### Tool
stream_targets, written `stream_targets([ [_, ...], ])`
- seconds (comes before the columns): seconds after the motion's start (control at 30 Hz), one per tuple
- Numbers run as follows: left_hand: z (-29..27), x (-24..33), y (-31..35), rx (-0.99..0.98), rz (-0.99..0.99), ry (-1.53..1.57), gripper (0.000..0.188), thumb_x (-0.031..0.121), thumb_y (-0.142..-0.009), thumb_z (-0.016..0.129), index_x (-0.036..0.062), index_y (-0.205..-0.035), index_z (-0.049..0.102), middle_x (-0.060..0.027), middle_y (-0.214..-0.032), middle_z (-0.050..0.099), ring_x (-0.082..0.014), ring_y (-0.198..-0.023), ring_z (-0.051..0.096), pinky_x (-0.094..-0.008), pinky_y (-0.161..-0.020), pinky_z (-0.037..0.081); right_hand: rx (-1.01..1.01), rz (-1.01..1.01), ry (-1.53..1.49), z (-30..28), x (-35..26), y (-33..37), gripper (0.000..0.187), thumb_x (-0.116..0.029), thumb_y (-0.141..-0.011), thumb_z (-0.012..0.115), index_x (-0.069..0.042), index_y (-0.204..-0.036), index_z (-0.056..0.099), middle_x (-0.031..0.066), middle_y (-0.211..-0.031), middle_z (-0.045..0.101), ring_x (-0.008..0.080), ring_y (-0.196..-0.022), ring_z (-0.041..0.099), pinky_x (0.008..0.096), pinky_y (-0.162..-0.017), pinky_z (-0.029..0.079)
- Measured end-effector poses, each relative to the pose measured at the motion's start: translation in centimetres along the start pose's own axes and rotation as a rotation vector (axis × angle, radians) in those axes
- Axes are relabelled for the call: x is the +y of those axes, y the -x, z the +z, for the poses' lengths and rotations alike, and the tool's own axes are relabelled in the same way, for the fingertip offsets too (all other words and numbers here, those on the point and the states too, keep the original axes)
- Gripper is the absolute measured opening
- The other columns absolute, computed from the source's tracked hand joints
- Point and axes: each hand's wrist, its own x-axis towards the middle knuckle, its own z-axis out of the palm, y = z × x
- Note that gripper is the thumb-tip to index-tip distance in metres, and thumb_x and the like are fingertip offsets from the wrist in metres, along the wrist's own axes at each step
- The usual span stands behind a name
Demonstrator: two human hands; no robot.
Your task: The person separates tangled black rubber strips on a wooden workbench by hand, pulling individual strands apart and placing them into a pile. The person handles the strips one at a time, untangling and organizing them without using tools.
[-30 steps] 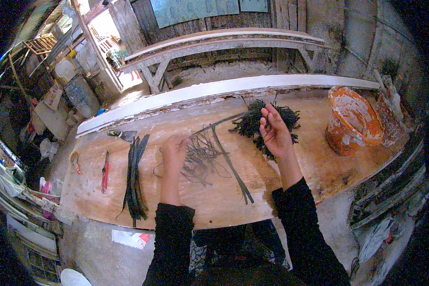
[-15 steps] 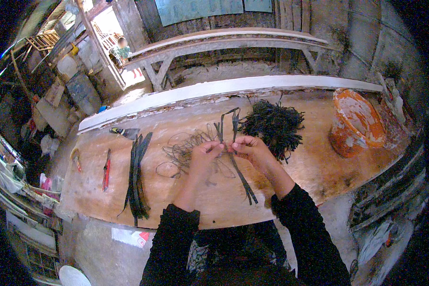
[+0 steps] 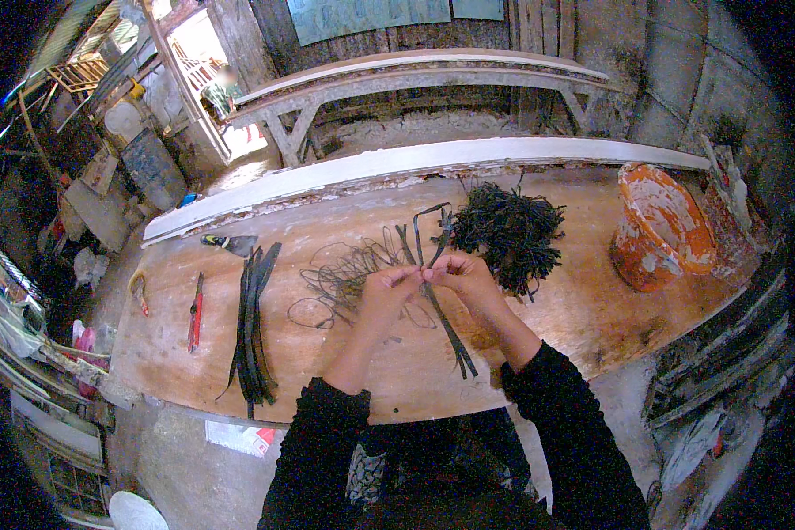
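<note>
Above the middle of the wooden table, my left hand (image 3: 385,291) and my right hand (image 3: 465,277) meet fingertip to fingertip. Both are closed in a pinch on a few narrow black strips (image 3: 451,332). The strips' upper part is bent into a loop above my fingers, and their loose ends hang down toward me. What lies right between the fingertips is too small to make out. Thin looped wire (image 3: 336,287) spreads beside and behind my left hand. Just beyond my right hand sits a heap of short black strips (image 3: 506,231).
A bundle of long black strips (image 3: 253,336) lies left on the table (image 3: 327,389). Farther left are a red-handled tool (image 3: 195,318), a brush (image 3: 140,291) and a scraper (image 3: 231,244). An orange bucket (image 3: 654,238) stands right. A white board (image 3: 433,157) runs along the far edge.
My fingertips have come closer together on the strips, the left hand shifting slightly right. The strips' top loop has tilted a little to the right. The things on the table lie as before.
</note>
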Motion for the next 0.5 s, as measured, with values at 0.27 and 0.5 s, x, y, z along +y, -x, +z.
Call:
stream_targets([
  [0.27, -0.3, -0.6, -0.1, -0.011, 0.021, -0.011, 0.019, 0.014, -0.077, 0.055, -0.0004, -0.09, 0.058, -0.0034, -0.077, 0.058, -0.0083, -0.061, 0.053, -0.022, -0.056, 0.048, 0.075, -0.055, 0.043, 1.0, -0.8, 0.2, 0.012, -0.01, -0.071, 0.06, -0.005, -0.062, 0.055, -0.0014, -0.062, 0.054, 0.0067, -0.059, 0.048, 0.0206, -0.056, 0.038],
  [0.5, -0.1, 0.2, 0.0, -0.017, 0.114, -0.175, 0.02, 0.014, -0.078, 0.054, 0.0002, -0.092, 0.058, -0.0042, -0.075, 0.059, -0.0095, -0.063, 0.054, -0.022, -0.055, 0.047, 0.042, -0.021, 0.007, -0.2, 0.6, -0.3, 0.008, -0.007, -0.07, 0.062, -0.007, -0.067, 0.054, -0.0017, -0.067, 0.054, 0.006, -0.065, 0.048, 0.0189, -0.061, 0.037],
])
